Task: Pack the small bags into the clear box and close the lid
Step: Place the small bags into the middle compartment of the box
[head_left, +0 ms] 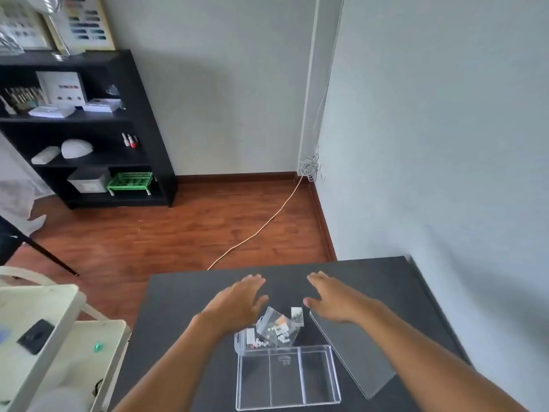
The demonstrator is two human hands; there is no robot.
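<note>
A clear box with three compartments sits open and empty on the dark table, near its front edge. Its clear lid lies flat just to the right. Behind the box lies a pile of small clear bags holding tiny white pieces. My left hand hovers flat, fingers spread, over the left of the pile. My right hand is spread open above the lid's far corner, right of the pile. Neither hand holds anything.
A cream cart with a black device stands left of the table. A black shelf unit stands against the far wall. A cable runs across the wooden floor. A wall lies close on the right.
</note>
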